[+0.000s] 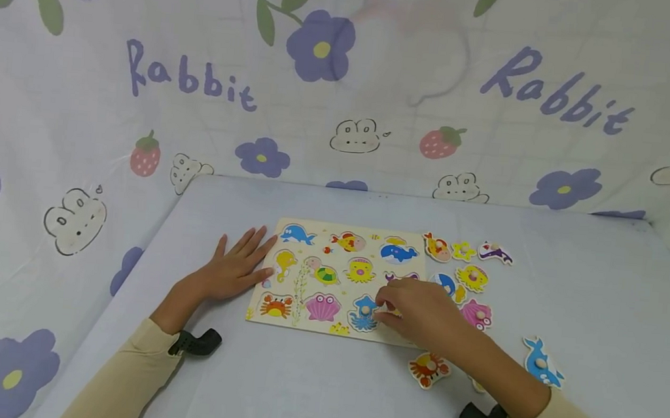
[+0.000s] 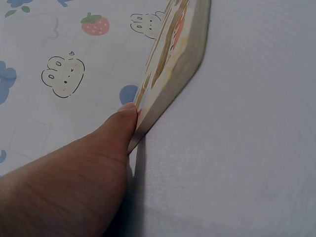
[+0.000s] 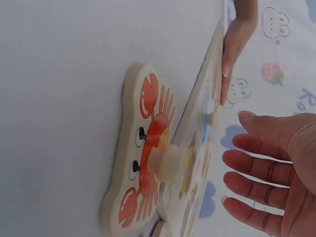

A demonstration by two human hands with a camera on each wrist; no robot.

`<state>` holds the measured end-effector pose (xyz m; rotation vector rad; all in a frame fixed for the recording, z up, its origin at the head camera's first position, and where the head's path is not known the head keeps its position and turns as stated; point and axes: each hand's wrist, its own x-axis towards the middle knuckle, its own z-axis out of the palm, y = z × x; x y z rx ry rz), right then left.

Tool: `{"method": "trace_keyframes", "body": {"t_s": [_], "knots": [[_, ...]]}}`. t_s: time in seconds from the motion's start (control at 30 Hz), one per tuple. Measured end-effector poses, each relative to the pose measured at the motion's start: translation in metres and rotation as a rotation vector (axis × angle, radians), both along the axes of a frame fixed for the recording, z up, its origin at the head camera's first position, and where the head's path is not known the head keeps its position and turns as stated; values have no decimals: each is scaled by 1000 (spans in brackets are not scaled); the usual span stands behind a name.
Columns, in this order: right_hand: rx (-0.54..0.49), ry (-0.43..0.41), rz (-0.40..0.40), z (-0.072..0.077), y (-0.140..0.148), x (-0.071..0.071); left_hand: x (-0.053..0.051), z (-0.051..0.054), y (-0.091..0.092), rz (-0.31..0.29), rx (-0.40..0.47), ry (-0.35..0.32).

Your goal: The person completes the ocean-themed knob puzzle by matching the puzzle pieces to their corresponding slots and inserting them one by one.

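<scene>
In the head view a wooden sea-animal puzzle board (image 1: 324, 228) lies on the table. My left hand (image 1: 240, 268) rests at its left edge with fingers spread; the left wrist view shows the thumb (image 2: 129, 111) against the board's edge. A blue squid piece (image 1: 365, 311) with a round knob sits at its squid picture. Beside it, my right hand (image 1: 422, 308) hovers over the board's right side. Its thumb and bent fingers stand apart in the right wrist view, with nothing between them. Below that hand lies a crab piece (image 3: 155, 131), its wooden knob facing up.
Loose knobbed pieces lie right of the board: a fish (image 1: 437, 248), a yellow star (image 1: 463, 250), a purple-and-white piece (image 1: 494, 252), a yellow octopus (image 1: 471, 278), a pink shell (image 1: 476, 314) and a blue dolphin (image 1: 541, 364). A patterned cloth (image 1: 373, 94) hangs behind the table.
</scene>
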<state>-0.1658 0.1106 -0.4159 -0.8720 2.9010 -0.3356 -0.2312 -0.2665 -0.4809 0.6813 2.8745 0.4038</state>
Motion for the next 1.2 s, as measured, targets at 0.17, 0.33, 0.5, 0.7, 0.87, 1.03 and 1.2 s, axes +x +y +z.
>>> {"method": "trace_keyframes", "body": {"t_s": [0.17, 0.33, 0.5, 0.7, 0.87, 1.03, 1.2], "knots": [[-41, 30, -40, 7, 16, 8, 0, -1, -2, 5, 7, -1], [-50, 53, -99, 11, 37, 7, 2, -1, -3, 7, 8, 3], [-43, 63, -147, 10, 61, -4, 2, -3, -2, 12, 8, 3], [-28, 47, -218, 10, 89, -20, -1, -7, -3, 11, 2, 0], [-8, 58, -248, 8, 108, -36, -2, -8, -4, 5, 3, 5], [1, 66, -270, 1, 120, -47, -3, -8, -4, 6, 7, 4], [12, 47, -276, -8, 127, -54, -3, -8, -4, 3, 2, 4]]}}
